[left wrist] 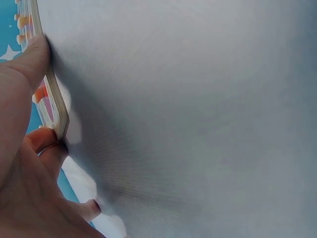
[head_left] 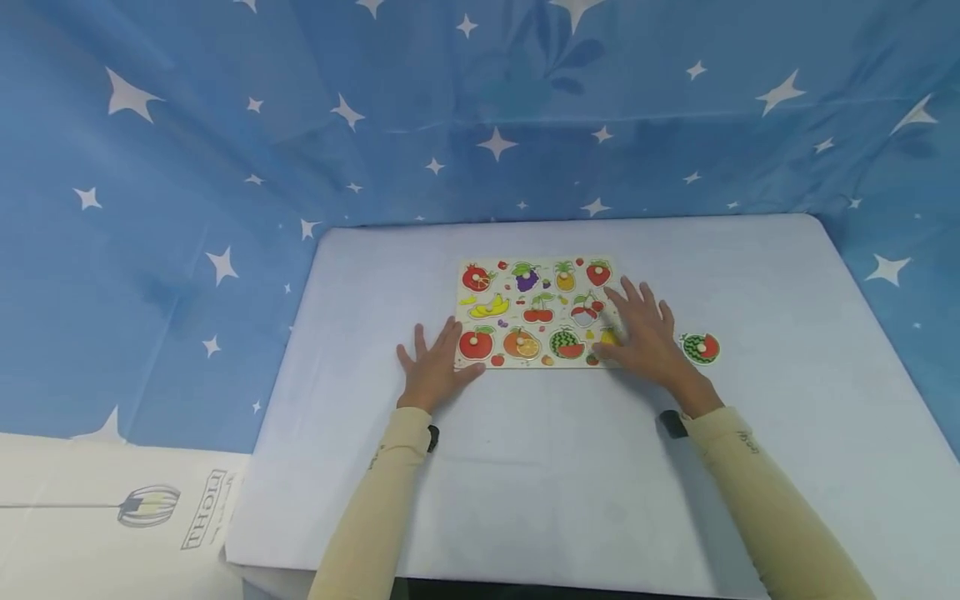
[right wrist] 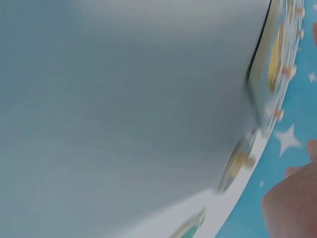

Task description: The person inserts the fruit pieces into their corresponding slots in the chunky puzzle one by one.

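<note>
A wooden fruit puzzle board (head_left: 525, 292) lies flat, with knobbed fruit pieces such as bananas, cherries, an orange and a red apple in it. My left hand (head_left: 431, 365) is at its near left corner, fingers spread; in the left wrist view the thumb (left wrist: 37, 59) lies against the front edge and another finger touches the corner. Over the board's right side, my right hand (head_left: 645, 342) is spread and covers part of the near right corner. Just right of this hand lies a loose watermelon piece (head_left: 702, 348). Blurred in the right wrist view, a knobbed piece (right wrist: 233, 166) sits beside the board.
The white table (head_left: 525, 483) reaches to a blue curtain with white stars (head_left: 495, 117) at the back and sides. A cream cloth (head_left: 90, 508) with a printed whisk hangs at the lower left. Each wrist carries a dark strap.
</note>
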`<action>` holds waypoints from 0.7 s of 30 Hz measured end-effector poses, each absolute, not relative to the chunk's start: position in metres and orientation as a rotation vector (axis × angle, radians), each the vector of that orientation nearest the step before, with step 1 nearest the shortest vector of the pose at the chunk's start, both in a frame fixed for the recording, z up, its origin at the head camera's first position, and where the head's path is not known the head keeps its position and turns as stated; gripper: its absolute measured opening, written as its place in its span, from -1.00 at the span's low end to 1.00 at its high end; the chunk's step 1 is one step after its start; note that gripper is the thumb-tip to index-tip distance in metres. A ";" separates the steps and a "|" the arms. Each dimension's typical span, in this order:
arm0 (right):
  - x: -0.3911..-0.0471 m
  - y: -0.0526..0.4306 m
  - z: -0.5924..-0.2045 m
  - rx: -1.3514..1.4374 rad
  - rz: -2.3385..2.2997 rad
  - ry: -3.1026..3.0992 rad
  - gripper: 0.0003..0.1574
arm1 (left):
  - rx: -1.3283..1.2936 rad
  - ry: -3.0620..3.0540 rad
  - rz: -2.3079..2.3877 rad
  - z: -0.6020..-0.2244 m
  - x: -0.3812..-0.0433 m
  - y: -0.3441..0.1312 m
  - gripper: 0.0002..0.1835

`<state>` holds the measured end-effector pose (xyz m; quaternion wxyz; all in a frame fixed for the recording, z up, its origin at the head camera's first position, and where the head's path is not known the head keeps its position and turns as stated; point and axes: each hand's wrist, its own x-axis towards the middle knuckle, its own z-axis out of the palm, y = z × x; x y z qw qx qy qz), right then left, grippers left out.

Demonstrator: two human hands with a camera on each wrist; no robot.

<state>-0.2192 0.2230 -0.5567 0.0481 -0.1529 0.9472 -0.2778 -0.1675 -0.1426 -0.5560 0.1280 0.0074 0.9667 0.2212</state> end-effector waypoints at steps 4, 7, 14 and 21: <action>-0.216 0.247 -0.553 -0.400 -0.847 2.897 0.19 | 0.016 2.813 0.636 -0.555 -0.167 -0.143 0.02; -0.211 0.266 -0.550 -0.361 -0.876 2.912 0.08 | 0.024 2.820 0.643 -0.557 -0.168 -0.143 0.02; -0.198 0.309 -0.555 -0.354 -0.906 2.921 -0.15 | 0.031 2.838 0.655 -0.560 -0.170 -0.141 0.00; -0.191 0.337 -0.561 -0.344 -0.933 2.928 -0.39 | 0.023 2.844 0.670 -0.560 -0.167 -0.141 0.00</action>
